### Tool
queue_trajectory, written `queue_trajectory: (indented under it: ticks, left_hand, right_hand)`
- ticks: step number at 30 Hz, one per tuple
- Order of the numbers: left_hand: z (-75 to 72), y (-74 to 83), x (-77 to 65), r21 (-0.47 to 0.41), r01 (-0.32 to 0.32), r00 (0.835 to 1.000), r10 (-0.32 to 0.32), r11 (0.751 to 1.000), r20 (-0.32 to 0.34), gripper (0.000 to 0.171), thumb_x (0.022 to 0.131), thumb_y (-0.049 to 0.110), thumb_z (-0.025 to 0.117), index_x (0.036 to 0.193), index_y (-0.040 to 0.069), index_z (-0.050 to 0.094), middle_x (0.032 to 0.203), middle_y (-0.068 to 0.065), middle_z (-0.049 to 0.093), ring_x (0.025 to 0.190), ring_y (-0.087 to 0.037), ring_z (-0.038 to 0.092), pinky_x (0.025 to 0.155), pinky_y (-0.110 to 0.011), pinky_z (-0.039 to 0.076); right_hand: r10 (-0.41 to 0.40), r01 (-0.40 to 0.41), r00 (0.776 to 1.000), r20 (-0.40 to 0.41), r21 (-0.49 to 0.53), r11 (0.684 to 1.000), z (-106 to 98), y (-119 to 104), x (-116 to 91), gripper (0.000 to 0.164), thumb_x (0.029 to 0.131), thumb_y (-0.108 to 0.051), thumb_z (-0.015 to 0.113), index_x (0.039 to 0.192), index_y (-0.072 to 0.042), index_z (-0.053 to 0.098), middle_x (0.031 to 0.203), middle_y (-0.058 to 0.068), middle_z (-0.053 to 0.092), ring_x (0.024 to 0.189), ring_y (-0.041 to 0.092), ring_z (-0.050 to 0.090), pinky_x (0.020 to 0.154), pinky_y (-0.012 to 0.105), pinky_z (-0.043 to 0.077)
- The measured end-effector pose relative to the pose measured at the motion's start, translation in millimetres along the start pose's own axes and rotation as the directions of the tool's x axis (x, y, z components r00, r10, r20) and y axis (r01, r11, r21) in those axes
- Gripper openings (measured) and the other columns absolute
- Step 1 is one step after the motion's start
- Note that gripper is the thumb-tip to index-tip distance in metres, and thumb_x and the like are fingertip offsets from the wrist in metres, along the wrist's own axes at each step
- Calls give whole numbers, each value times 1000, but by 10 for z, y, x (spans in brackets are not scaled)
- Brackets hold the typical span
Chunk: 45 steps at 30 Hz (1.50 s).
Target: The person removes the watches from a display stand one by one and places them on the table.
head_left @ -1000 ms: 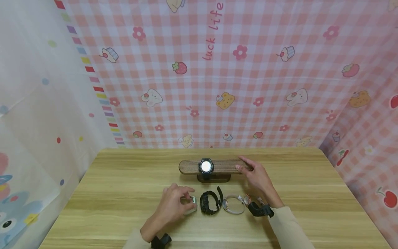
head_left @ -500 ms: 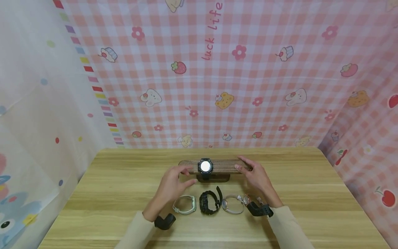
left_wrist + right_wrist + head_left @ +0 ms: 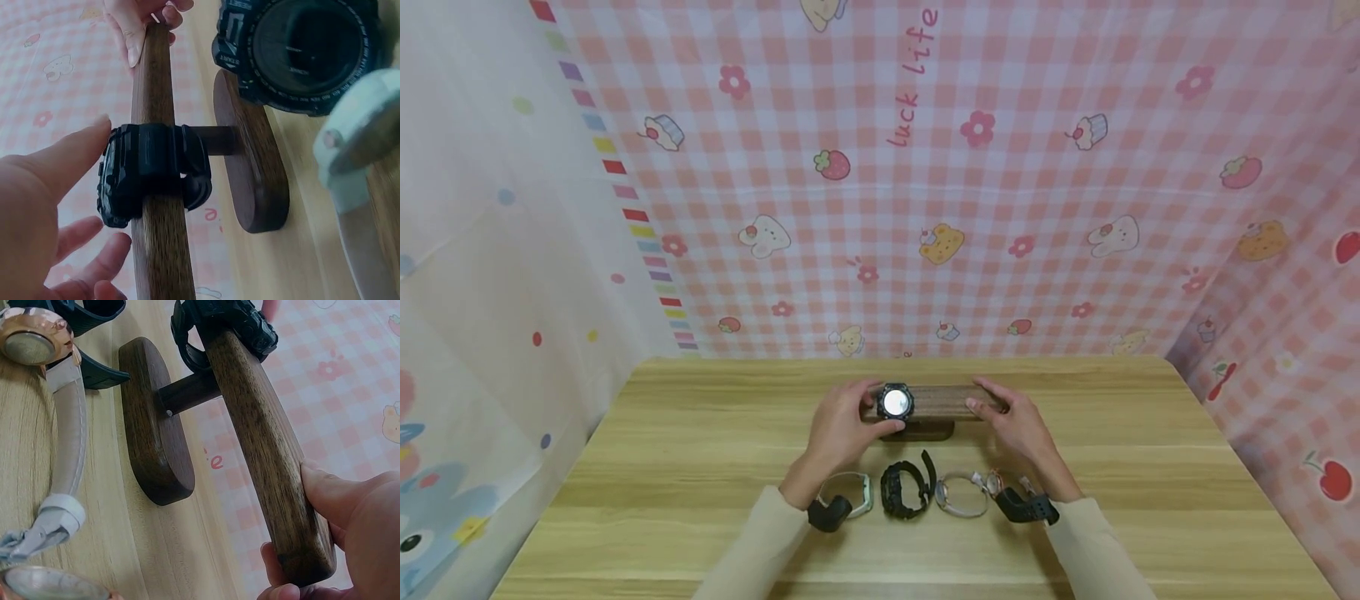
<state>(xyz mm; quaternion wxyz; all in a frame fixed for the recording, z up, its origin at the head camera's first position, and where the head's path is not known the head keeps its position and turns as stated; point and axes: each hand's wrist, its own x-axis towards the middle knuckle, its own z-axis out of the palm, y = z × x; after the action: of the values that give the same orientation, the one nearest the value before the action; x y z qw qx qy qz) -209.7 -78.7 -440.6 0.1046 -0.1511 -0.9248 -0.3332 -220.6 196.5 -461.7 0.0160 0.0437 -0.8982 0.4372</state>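
Observation:
A black digital watch is fastened round the bar of a dark wooden watch stand. My left hand reaches round the watch from the left. In the left wrist view the thumb is right at the watch's edge, and the loosely bent fingers are spread beside the bar. My right hand grips the bar's right end. The right wrist view shows its thumb on one face of the bar and fingertips round the other side.
In front of the stand lie a mint-green watch, a black watch, a pale-strapped watch and a rose-gold watch. A black wrist camera partly covers the mint-green one. A pink checked cloth hangs behind the table.
My left hand has left the mint-green watch in the front row, moved up to the stand's left end, then right to the black watch. The right hand keeps its hold on the bar.

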Motion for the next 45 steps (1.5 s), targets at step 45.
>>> queue_trajectory:
  ticks: [45]
  left_hand:
    - [38,-6,59,56,51,999,-51,997,6,67,67,36,90,128,21,66,107,-7,63,93,-21,59,76,-37,50]
  right_hand:
    - [17,-17,1000,13,-2,1000,-6,3,-2,52,97,-35,64,144,-14,53,145,22,49,100,29,59,89,46,46]
